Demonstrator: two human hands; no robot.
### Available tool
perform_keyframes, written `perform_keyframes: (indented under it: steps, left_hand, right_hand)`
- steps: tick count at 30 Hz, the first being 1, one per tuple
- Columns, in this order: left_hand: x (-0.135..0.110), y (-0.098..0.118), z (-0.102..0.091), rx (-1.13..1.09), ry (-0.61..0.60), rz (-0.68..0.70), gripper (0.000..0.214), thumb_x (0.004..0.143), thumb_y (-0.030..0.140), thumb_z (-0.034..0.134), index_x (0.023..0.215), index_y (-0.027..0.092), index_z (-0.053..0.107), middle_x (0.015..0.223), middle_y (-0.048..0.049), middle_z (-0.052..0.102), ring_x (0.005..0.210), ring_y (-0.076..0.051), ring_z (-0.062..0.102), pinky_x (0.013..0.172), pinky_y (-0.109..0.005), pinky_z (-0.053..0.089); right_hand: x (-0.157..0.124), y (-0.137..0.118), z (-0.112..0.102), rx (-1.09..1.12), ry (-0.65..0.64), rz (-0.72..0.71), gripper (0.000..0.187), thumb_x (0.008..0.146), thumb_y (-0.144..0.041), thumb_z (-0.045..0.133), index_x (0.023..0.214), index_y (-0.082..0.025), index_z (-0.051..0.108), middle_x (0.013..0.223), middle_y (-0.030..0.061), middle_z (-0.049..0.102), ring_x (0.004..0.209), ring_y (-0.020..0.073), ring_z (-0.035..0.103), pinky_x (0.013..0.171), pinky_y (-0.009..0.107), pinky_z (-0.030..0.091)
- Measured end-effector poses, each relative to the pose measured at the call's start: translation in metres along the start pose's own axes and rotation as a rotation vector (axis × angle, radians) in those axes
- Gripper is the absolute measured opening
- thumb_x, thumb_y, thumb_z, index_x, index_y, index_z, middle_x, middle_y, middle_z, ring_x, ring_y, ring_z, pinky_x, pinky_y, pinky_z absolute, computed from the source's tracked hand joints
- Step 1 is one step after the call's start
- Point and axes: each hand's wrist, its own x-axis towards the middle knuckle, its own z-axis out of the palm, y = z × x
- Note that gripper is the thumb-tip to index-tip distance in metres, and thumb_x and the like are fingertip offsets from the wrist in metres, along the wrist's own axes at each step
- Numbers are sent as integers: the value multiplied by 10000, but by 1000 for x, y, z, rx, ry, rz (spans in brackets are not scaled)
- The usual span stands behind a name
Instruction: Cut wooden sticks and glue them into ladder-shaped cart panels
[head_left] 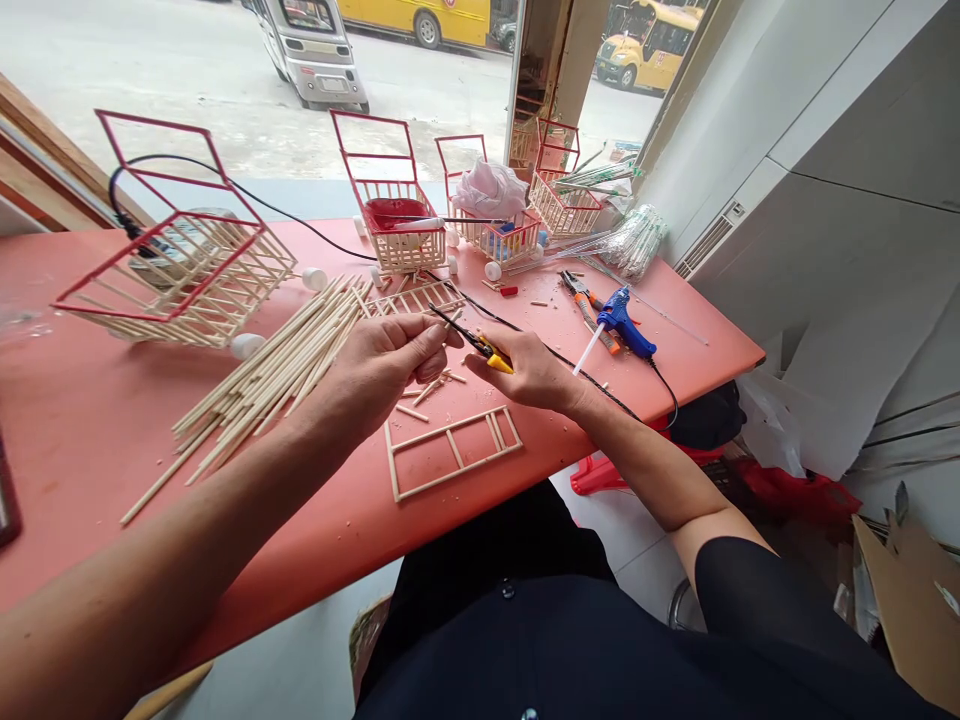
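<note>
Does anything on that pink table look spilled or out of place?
Mostly litter: short stick offcuts lie scattered above the ladder-like frame, loose and at odd angles, unlike the long sticks heaped together nearby. Nothing looks clearly damaged.

Far right corner of my pink table [75, 420] has this shiny, see-through bundle [636, 243] on it. Past the far edge I've got a white vehicle [321, 65] and yellow bus [654, 47] outside, cardboard [911, 590] off the right edge.
</note>
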Motion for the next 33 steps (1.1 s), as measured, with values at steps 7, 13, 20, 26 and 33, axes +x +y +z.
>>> perform_keyframes:
  steps: [7, 13, 20, 26, 33]
  left_hand:
    - [1, 1, 1, 178, 77, 22, 264, 784, 428, 820, 712, 220, 674, 551, 28, 422, 535, -138, 366, 561, -306, 262]
    - [0, 4, -2, 362, 112, 81, 233, 835, 400, 733, 703, 225, 654, 568, 18, 454, 536, -139, 371, 539, -292, 257]
    - [1, -2, -8, 524, 155, 128, 218, 882, 383, 674, 736, 221, 684, 567, 29, 485, 541, -145, 406, 543, -287, 289]
    - [1, -3, -8, 499, 169, 114, 216, 884, 377, 690, 753, 208, 715, 562, 30, 471, 534, -137, 391, 520, -281, 264]
    - [2, -8, -5, 286, 97, 86, 225, 876, 391, 728, 761, 199, 753, 542, 23, 429, 513, -133, 383, 514, -270, 278]
  right_hand:
    - [-3, 0, 6, -91, 83, 32, 472, 1031, -658, 559, 835, -239, 467, 792, 9, 522, 805, 188, 463, 750, 323, 362]
    - [2, -4, 10, -174, 81, 136, 301, 1035, -465, 608, 880, -217, 535, 801, 12, 560, 776, 177, 469, 745, 311, 346]
    - [8, -9, 14, -245, 40, 198, 224, 1032, -359, 636, 887, -201, 569, 824, 19, 586, 736, 166, 440, 743, 314, 320]
    - [11, -8, 7, -234, -51, 227, 319, 1064, -473, 645, 919, -195, 587, 897, 30, 627, 828, 181, 502, 800, 307, 356]
    - [14, 8, -13, -9, -249, 107, 679, 1014, -863, 481, 931, -195, 569, 983, 47, 656, 914, 208, 526, 842, 336, 398]
